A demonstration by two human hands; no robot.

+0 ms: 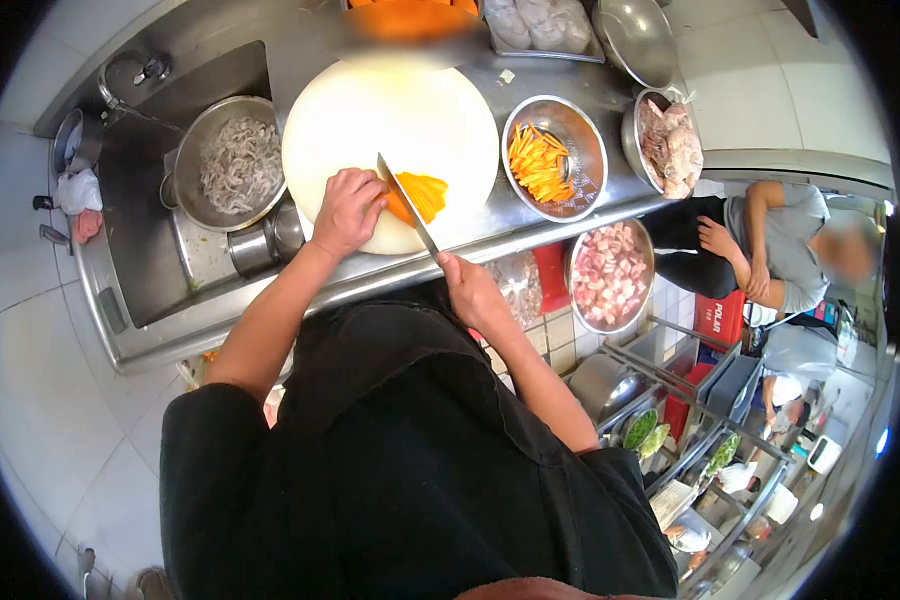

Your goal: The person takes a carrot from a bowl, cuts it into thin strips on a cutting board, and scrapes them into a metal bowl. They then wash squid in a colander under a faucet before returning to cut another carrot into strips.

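On a round white cutting board (370,110), my left hand (350,212) presses its bent fingertips on a piece of carrot (398,207). My right hand (475,292) grips the handle of a kitchen knife (407,203), its blade standing against the carrot just right of my left fingers. Thin orange carrot slices (427,194) lie fanned out on the blade's far side. Right of the board, a steel bowl (592,150) holds carrot strips (538,165). The handle itself is mostly hidden in my right fist.
A sink (140,230) at left holds a pot (187,205) of greyish strips. To the right stand a bowl of raw meat (670,145) and, lower, a bowl of diced pink meat (610,275). A seated person (770,235) is near them. The counter's raised front edge (340,295) runs before me.
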